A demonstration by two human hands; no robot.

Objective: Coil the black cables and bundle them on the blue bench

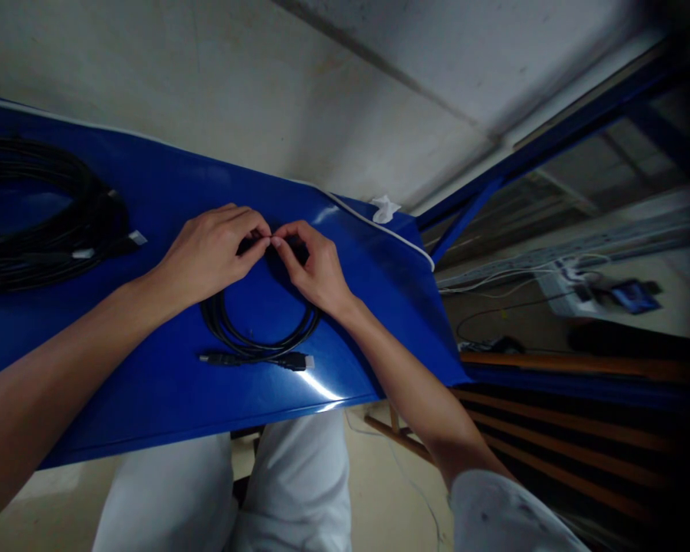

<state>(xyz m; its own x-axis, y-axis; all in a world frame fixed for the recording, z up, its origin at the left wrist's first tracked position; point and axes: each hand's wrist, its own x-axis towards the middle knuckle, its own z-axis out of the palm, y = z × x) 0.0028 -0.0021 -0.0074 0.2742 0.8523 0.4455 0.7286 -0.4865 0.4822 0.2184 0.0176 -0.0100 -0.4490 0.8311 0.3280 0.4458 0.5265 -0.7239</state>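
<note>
A black cable point(253, 337) lies coiled in a small loop on the blue table point(166, 391), its two plug ends side by side at the near side of the coil. My left hand point(210, 253) and my right hand point(316, 264) meet at the far side of the coil. The fingertips of both hands pinch together there on the cable; whatever small thing sits between them is hidden. Both hands rest low on the table top.
A large bundle of black cables point(40, 222) lies at the table's far left. A scrap of white paper point(384, 207) sits at the table's far right corner. To the right, a power strip point(569, 287) with wires lies on the floor beside blue frame bars and wooden slats.
</note>
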